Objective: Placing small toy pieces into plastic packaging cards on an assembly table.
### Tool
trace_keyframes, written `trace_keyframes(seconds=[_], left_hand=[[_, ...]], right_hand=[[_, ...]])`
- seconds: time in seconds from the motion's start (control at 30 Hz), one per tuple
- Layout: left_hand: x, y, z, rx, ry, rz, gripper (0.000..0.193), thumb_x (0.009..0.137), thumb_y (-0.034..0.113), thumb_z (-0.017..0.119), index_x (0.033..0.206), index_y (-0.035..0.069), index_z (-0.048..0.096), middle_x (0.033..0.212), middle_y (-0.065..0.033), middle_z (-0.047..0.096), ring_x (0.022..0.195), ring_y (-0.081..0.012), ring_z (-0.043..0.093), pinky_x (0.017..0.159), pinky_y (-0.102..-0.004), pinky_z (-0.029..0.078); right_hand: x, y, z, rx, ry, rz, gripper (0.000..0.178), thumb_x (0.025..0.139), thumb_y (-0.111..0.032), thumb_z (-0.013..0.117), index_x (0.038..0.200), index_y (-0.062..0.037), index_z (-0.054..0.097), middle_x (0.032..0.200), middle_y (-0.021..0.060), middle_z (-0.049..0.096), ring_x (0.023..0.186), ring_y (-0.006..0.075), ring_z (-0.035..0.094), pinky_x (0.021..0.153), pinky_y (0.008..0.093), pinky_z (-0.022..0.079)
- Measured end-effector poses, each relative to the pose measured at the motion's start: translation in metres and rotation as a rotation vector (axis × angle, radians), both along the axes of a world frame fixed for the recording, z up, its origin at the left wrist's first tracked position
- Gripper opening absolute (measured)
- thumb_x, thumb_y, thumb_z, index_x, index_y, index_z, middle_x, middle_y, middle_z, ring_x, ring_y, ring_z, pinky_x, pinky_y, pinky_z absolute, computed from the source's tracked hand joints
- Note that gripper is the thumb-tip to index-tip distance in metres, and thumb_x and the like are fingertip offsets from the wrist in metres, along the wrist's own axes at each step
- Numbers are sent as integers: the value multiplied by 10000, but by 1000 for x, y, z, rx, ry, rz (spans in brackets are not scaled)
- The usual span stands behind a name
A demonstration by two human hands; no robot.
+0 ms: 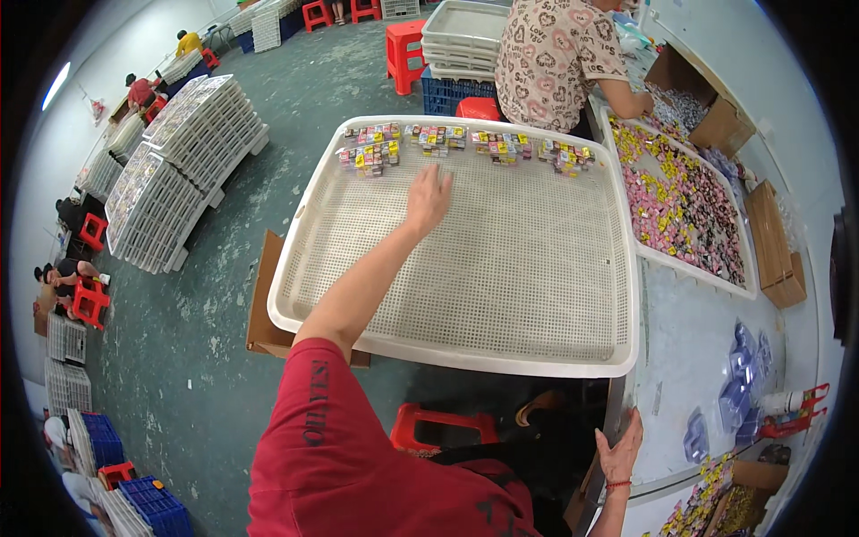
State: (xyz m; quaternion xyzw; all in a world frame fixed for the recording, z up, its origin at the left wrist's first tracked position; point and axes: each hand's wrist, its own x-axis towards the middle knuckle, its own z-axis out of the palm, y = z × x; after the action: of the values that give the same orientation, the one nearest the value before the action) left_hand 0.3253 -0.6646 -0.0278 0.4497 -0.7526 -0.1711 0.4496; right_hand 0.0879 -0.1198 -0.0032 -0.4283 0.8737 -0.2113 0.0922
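My left hand (429,199) reaches over a large white perforated tray (501,259), its fingers stretched out and holding nothing that I can see. Just beyond the fingertips, several clear packs of small pink, yellow and dark pieces line the tray's far end; the closest is a clear pack (436,139), apart from the hand. Another clear pack (369,157) lies to its left. At the lower right, my right hand (619,447), with a red string at the wrist, rests by the edge of the grey worktable (676,313). Its thumb and fingers are apart, with nothing between them.
A white tray of loose pink, yellow and dark pieces (684,206) lies on the worktable. Clear plastic shells (738,385) sit nearer. A person in a patterned shirt (555,67) sits beyond. Stacked trays (179,170) stand left; a red stool (443,428) is below.
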Motion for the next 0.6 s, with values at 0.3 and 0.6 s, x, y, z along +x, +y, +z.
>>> trace_keyframes(seconds=[0.3,0.6], left_hand=[[-4,-58,-18,67,-342,156,495,915,392,501,1102,-63,453,1158,-253,518,1142,-396,477,970,-507,361],[3,-43,-23,39,-423,251,555,909,434,501,1084,-92,469,1176,-258,510,1171,-400,460,1002,-484,340]], right_hand=[[3,1,-7,-4,70,23,857,751,-261,752,1412,21,285,1367,253,400,1284,421,339,1088,476,269],[4,2,-11,37,112,27,845,761,-258,739,1417,18,282,1380,240,392,1293,405,334,1102,456,254]])
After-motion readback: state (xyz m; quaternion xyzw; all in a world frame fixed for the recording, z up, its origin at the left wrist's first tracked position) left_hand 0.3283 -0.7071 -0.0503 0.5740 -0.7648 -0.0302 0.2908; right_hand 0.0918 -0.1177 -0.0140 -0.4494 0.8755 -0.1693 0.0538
